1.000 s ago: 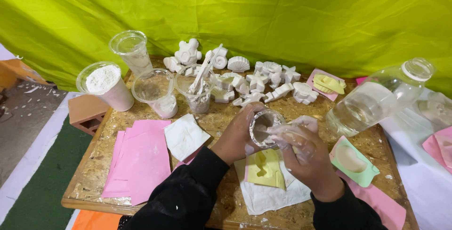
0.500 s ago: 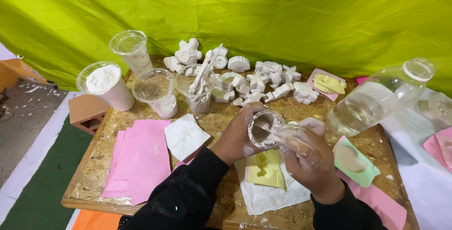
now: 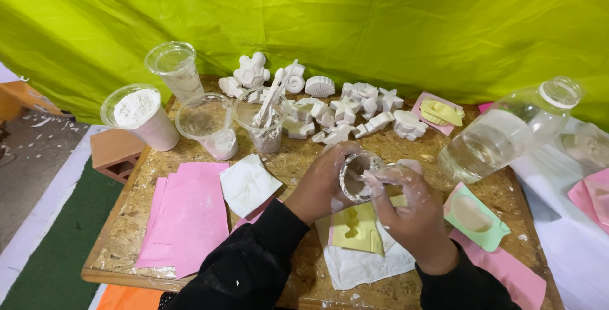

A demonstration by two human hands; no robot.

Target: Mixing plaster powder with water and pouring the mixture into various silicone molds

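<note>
My left hand (image 3: 320, 184) is wrapped around a clear plastic cup (image 3: 356, 174) smeared with white plaster, tilted with its mouth toward me. My right hand (image 3: 409, 211), dusted white, holds a thin stick whose end reaches into the cup's mouth. Under the cup lies a yellow mould (image 3: 356, 229) on a white paper sheet (image 3: 361, 265). Both hands hover over the front middle of the chipboard table (image 3: 127, 221).
Pink sheets (image 3: 187, 215) and a white square (image 3: 248, 184) lie at left. Four cups stand behind: one full of white powder (image 3: 141, 114), another holding sticks (image 3: 263, 119). White plaster figures (image 3: 342, 110) line the back. A tilted water bottle (image 3: 507, 133) and green mould (image 3: 476, 215) lie right.
The cup has tipped further toward me between my hands, and my right hand has shifted slightly at its mouth. Everything else on the table is as before.
</note>
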